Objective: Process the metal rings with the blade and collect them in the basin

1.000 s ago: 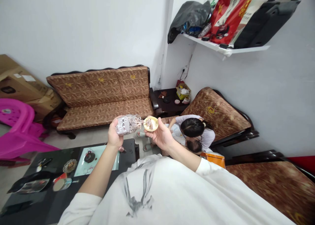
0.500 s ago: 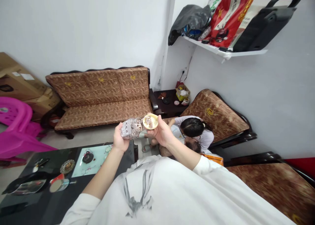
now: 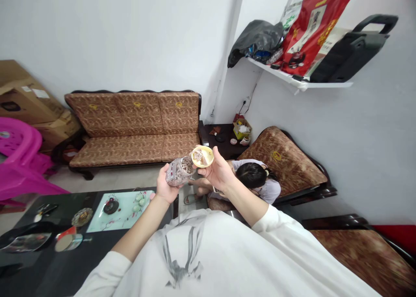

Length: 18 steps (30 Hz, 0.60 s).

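My left hand (image 3: 166, 187) is wrapped round a clear plastic jar (image 3: 178, 172) with a label and brownish-pink dried pieces inside. The jar is tilted, its uncovered mouth toward the right. In my right hand (image 3: 217, 171) is a round yellow lid (image 3: 203, 156), inner side up, with several of the pieces lying in it. The lid is held just above and right of the jar's mouth; whether the two touch I cannot tell.
A dark table (image 3: 61, 271) with a glass tea tray (image 3: 113, 221) stands at lower left. A seated person (image 3: 256, 180) is just beyond my right arm. A brown sofa (image 3: 130, 150) lies ahead, pink chairs (image 3: 19, 158) at left, a loaded wall shelf (image 3: 325, 85) at upper right.
The jar is now more upright, its mouth turned upward, and has moved slightly right. The lid has also shifted a little right. My view has turned slightly.
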{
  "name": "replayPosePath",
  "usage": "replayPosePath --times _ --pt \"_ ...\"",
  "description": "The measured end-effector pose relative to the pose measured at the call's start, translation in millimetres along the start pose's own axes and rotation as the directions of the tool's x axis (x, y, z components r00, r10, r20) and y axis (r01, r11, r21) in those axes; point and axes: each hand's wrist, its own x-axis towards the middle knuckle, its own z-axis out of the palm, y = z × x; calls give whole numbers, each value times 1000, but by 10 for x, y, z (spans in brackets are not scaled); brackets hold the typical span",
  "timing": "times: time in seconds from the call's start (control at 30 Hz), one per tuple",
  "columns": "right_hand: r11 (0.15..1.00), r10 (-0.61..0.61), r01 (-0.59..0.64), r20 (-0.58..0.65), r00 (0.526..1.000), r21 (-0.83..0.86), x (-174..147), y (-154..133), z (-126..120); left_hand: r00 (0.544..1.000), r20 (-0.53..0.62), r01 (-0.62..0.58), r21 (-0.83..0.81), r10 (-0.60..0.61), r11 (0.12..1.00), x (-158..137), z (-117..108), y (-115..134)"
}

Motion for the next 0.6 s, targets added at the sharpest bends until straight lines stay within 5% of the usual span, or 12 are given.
replayPosePath --times 0.37,0.6 --pt "989 145 -147 108 983 4 -140 -316 292 991 21 134 -133 -132 982 -239 181 -37" --pt "966 259 -256 206 944 -41 -344 -419 506 947 64 322 -173 -316 931 -566 257 72"
